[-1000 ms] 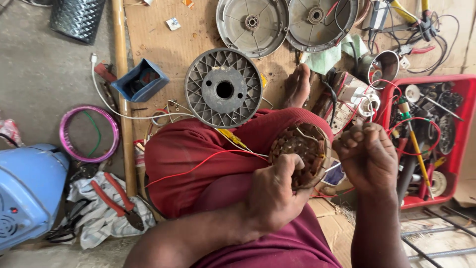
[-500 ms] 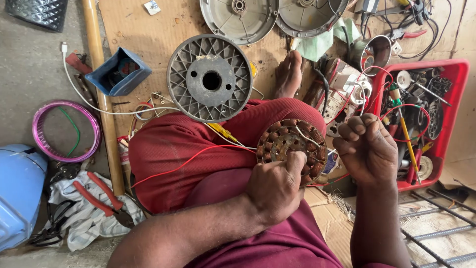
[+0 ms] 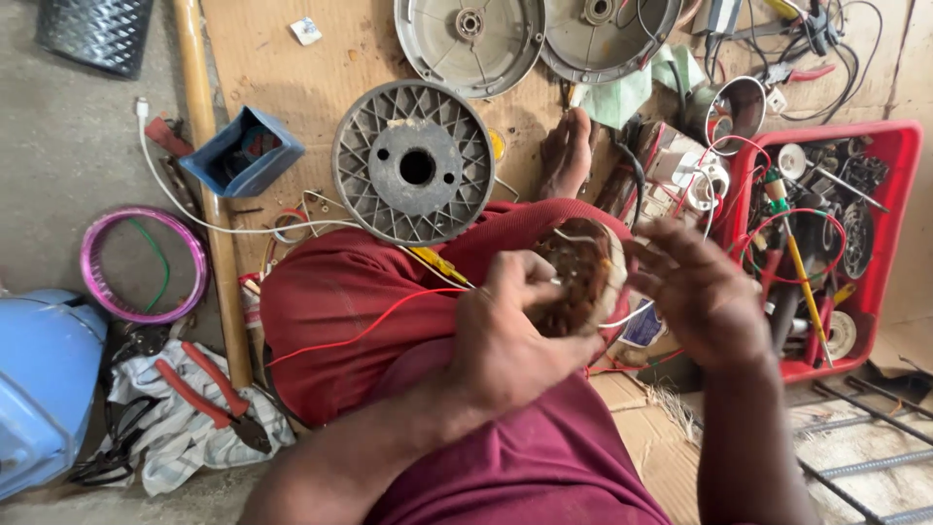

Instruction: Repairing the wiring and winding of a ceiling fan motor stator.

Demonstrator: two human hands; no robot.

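The left hand (image 3: 510, 331) grips a round copper-wound stator (image 3: 573, 277) over the person's red-clothed lap. The right hand (image 3: 700, 292) sits at the stator's 3 o'clock, fingers spread and touching its rim, blurred. A red wire (image 3: 360, 331) trails from the stator toward 9 o'clock across the knee. At 11 o'clock from the stator lies a grey ribbed rotor disc (image 3: 415, 160) on cardboard. A red tray (image 3: 899, 194) of tools stands at 3 o'clock. Red-handled pliers (image 3: 209, 384) lie on a cloth at 8 o'clock, well apart.
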